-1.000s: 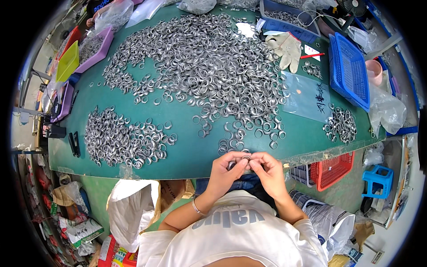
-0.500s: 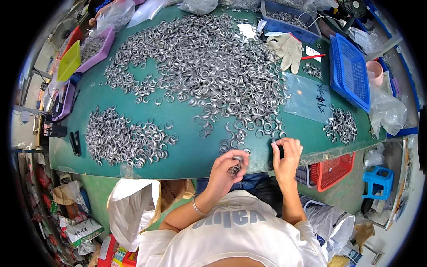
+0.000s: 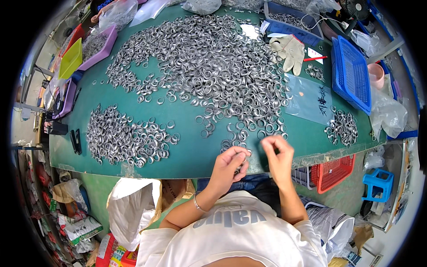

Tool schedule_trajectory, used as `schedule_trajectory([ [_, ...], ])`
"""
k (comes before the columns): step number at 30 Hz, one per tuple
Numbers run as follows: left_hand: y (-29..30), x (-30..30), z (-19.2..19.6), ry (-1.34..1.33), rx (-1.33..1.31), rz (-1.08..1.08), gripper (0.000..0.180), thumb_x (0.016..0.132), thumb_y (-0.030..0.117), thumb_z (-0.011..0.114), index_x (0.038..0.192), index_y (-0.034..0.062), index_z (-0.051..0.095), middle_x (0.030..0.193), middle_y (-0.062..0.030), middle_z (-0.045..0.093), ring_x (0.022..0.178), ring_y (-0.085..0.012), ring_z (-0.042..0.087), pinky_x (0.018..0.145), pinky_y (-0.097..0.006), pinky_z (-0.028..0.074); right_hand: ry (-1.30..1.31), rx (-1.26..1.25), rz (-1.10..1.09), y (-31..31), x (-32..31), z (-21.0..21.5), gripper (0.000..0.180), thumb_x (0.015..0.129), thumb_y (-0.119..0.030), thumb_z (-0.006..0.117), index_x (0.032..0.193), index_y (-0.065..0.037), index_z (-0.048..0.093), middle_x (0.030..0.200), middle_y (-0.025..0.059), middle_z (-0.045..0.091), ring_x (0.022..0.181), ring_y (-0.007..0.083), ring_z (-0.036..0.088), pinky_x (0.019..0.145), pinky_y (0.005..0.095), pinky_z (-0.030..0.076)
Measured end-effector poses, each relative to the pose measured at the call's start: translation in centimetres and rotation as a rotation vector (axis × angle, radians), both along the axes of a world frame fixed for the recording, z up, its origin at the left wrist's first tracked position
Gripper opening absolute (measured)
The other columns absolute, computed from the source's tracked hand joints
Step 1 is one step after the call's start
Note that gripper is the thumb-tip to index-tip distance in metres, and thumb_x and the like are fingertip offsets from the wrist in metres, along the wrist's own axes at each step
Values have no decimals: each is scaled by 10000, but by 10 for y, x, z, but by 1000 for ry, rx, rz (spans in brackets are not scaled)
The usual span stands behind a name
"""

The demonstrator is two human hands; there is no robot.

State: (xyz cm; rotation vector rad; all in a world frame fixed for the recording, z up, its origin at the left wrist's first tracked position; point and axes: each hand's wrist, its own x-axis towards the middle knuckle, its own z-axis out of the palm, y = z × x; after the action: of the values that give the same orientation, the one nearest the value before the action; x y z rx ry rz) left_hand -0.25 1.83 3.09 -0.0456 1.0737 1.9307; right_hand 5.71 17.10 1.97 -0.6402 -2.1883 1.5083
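A wide heap of grey metal rings (image 3: 213, 71) spreads over the green table (image 3: 191, 155). At its near edge, a few loose rings (image 3: 233, 137) lie just beyond my left hand (image 3: 229, 167). That hand is curled closed around several metal rings, now mostly covered by the fingers. To its right, my right hand (image 3: 279, 155) is raised near the table's front edge with thumb and fingers pinched together. Whatever sits between those fingertips is too small or blurred to make out. A separate pile of rings (image 3: 120, 138) lies on the left, and a smaller one (image 3: 342, 127) on the right.
Blue baskets (image 3: 351, 73) stand at the right edge, near a work glove (image 3: 289, 51), a red pen (image 3: 316, 58) and a clear plastic bag (image 3: 308, 98). A black stapler-like tool (image 3: 75, 141) lies far left. Below the table are an open white sack (image 3: 133, 209) and a red basket (image 3: 332, 173).
My right hand has lifted off the ring heap's near edge and come left, closer to my left hand. My left hand has turned, so its fingers now hide the rings more.
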Motion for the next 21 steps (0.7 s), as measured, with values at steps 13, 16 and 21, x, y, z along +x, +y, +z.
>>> schedule_trajectory([
  [13,-4,3,-13,-17,80,-6,231,923,97,528,1130,7,575,779,-14,519,566,-50,408,421,-177,281,86,-532,-4,10,-15,-4,95,875,-103,625,880,-9,628,797,-16,603,719,46,514,658,203,394],
  [16,2,3,-9,25,95,34,248,915,81,540,1152,11,553,804,-21,520,568,-61,411,429,-174,294,117,-731,108,3,-3,1,78,887,-82,599,909,-10,617,832,7,620,776,67,550,740,210,428],
  [21,9,5,-1,150,55,50,251,913,85,549,1152,7,541,773,-15,514,551,-60,408,423,-179,284,79,-618,105,-15,5,11,66,860,-49,620,909,-6,616,823,18,614,758,81,536,699,222,421],
])
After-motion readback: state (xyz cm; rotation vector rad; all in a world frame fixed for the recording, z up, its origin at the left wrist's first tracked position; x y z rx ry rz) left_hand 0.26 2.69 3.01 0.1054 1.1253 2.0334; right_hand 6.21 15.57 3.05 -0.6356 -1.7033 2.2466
